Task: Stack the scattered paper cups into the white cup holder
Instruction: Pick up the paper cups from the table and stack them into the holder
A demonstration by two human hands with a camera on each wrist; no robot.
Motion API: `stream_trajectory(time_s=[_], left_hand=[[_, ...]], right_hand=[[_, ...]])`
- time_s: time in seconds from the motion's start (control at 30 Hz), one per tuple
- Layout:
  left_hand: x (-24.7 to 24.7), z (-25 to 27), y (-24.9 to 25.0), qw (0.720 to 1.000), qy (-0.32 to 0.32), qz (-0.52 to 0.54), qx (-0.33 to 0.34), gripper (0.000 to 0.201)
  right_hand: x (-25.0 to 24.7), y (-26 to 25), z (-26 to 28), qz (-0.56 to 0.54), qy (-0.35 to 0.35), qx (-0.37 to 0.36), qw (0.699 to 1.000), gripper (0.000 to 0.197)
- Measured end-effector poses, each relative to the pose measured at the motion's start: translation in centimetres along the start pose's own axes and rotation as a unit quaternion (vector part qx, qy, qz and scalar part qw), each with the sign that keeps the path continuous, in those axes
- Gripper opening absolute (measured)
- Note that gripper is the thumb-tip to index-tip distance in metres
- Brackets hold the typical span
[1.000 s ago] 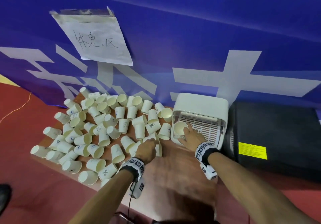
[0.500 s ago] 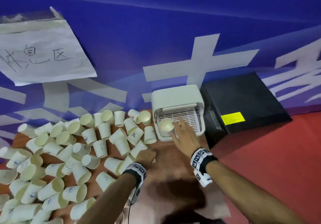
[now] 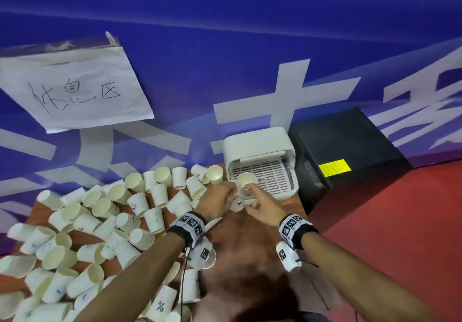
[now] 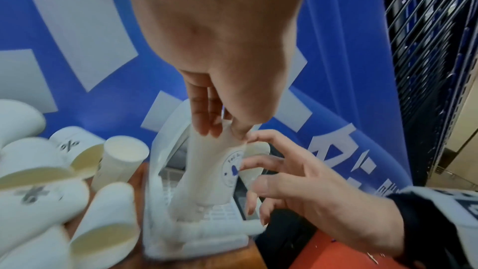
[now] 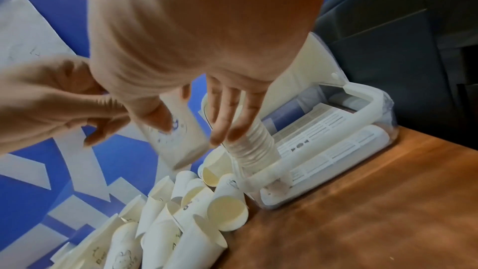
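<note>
Several white paper cups (image 3: pixel 105 224) lie scattered across the left of the brown table. The white cup holder (image 3: pixel 257 144) stands at the back right and carries a nested stack of cups (image 3: pixel 247 180) in its left corner. In front of that stack both hands meet on one paper cup (image 3: pixel 238 201) printed with a blue round logo (image 4: pixel 230 169). My left hand (image 4: pixel 222 128) pinches its rim from above. My right hand (image 5: pixel 191 122) has its thumb on the printed side, and its fingers (image 5: pixel 227 114) lie on the other side, next to the stack (image 5: pixel 250 146).
A black box (image 3: pixel 350 151) stands right against the holder. A blue banner wall with a taped paper sign (image 3: pixel 75 89) closes off the back. Bare brown tabletop (image 3: pixel 250 251) lies under my forearms, and red floor (image 3: pixel 387 221) is to the right.
My left hand has left the pile and carried a cup over to the holder. My right hand has come off the stack and met that cup. The head view has shifted.
</note>
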State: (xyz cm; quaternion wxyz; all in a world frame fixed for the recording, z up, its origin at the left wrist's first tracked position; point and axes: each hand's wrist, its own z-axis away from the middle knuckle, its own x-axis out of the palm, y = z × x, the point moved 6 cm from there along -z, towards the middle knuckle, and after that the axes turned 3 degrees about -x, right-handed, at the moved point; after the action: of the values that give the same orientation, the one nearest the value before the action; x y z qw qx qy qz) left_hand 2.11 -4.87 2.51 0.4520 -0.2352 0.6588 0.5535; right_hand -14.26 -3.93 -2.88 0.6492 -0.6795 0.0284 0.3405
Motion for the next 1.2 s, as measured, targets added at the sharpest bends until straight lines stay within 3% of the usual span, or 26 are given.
stream_trajectory(time_s=[0.07, 0.13, 0.3, 0.47, 0.7, 0.87, 0.97, 1.2], left_hand=[[-1.7, -1.1, 0.9, 0.999, 0.020, 0.024, 0.026, 0.013], [-2.4, -1.9, 1.8, 0.997, 0.034, 0.037, 0.060, 0.012], [-1.1, -3.2, 3.7, 0.996, 0.030, 0.001, 0.087, 0.012], [1.1, -4.8, 3.4, 0.997, 0.006, -0.069, 0.045, 0.020], [2.7, -5.7, 1.2, 0.997, -0.041, -0.054, -0.029, 0.017], [5.1, -6.2, -0.9, 0.992, -0.082, -0.037, -0.088, 0.014], [6.8, -6.4, -2.9, 0.987, -0.088, -0.036, -0.131, 0.013], [6.6, -7.1, -2.8, 0.985, -0.112, -0.049, -0.121, 0.015]], right_hand=[[-1.3, -1.1, -0.5, -0.026, 0.038, -0.003, 0.999, 0.074], [-2.6, -2.0, -1.0, 0.013, 0.062, -0.020, 0.998, 0.080], [-5.0, -1.0, -2.3, 0.085, 0.086, -0.061, 0.991, 0.038], [-4.9, 0.8, -3.8, 0.155, 0.058, -0.053, 0.985, 0.019], [-3.3, 3.4, -5.7, 0.289, -0.011, -0.038, 0.957, 0.034], [-1.7, 6.7, -6.6, 0.315, -0.114, 0.010, 0.942, 0.045], [-1.1, 8.1, -6.8, 0.311, -0.153, 0.015, 0.938, 0.043], [-0.5, 7.9, -7.4, 0.273, -0.120, -0.007, 0.954, 0.044]])
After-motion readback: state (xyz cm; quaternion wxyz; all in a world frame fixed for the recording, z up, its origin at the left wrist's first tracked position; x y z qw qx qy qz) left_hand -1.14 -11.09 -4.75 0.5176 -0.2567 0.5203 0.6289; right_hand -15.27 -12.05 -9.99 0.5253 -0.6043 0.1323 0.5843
